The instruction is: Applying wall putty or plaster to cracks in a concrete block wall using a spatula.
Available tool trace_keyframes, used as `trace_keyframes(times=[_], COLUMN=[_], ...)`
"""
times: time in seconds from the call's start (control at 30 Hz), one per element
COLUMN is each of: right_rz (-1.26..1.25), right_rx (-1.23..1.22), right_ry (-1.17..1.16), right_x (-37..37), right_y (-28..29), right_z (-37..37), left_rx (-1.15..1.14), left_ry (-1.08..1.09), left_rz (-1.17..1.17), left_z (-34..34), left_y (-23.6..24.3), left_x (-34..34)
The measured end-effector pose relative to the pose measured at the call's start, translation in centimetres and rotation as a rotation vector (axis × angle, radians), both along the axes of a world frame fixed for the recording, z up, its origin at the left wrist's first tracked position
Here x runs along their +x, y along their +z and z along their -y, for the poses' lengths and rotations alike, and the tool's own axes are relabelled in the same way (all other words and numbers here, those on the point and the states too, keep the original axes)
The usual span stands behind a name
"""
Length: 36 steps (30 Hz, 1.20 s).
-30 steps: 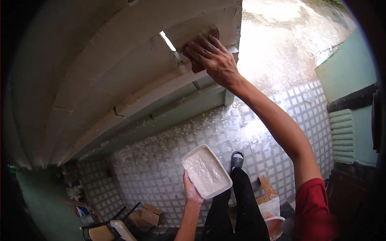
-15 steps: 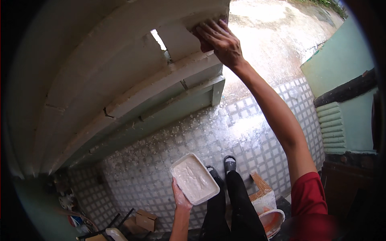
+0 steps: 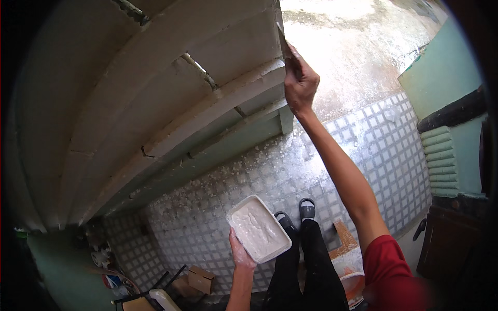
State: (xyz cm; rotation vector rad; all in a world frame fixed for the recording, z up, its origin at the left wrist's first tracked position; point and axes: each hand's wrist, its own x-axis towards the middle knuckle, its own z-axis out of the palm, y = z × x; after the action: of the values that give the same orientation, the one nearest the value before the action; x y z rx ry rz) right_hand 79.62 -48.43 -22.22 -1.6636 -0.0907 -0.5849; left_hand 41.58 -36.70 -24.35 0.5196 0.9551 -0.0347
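Note:
My left hand (image 3: 241, 251) grips a rectangular white tub (image 3: 280, 252) by its left side. Pale, wet paste (image 3: 254, 224) fills the tub, its surface ridged. My right arm reaches far up, and my right hand (image 3: 302, 85) is closed around a thin, flat scraper (image 3: 281, 39), seen nearly edge-on. The scraper lies along the right end of a large pale ribbed panel (image 3: 233, 39); whether its whole edge touches cannot be made out. My fingers hide the scraper's lower part.
Gaps (image 3: 199, 70) break the panel between its ribs. Below is a tiled floor (image 3: 207, 186) spotted with white. By my feet are an orange-stained white block (image 3: 346, 249) and a bucket (image 3: 354, 284). A cardboard box (image 3: 201, 280) sits lower left; a green wall (image 3: 441, 72) stands right.
My right hand has turned from lying flat on the panel's face to an edge-on hold at its right end, slightly lower. The view has shifted; the left hand still holds the tub.

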Motion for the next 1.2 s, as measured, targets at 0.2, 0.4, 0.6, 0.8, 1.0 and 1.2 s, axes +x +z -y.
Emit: trace_keyframes(times=[0.2, 0.4, 0.6, 0.8, 1.0, 1.2], right_rz=[0.248, 0.288, 0.151, 0.263, 0.146, 0.329], right_rx=[-0.016, -0.079, 0.019, 0.016, -0.038, -0.242], right_ry=[-0.200, -0.190, 0.127, -0.189, 0.017, 0.112], right_x=[2.3, -0.1, -3.2, 1.9, -0.8, -3.4], right_y=[-2.6, -3.2, -2.3, 0.3, -0.5, -0.4], right_z=[-5.5, -12.2, -9.6, -1.5, -6.3, -8.4], left_rx=[0.041, 0.025, 0.053, 0.068, 0.056, 0.044], left_ry=[0.003, 0.026, 0.040, 0.035, 0.047, 0.015], left_rz=[-0.017, -0.033, -0.015, -0.013, -0.038, 0.003], left_z=[0.4, 0.1, -0.5, 0.0, -0.5, -0.9], left_y=[0.3, 0.3, 0.0, 0.4, -0.2, 0.0], left_x=[-0.2, -1.0, -1.0, -0.6, -1.6, -1.7])
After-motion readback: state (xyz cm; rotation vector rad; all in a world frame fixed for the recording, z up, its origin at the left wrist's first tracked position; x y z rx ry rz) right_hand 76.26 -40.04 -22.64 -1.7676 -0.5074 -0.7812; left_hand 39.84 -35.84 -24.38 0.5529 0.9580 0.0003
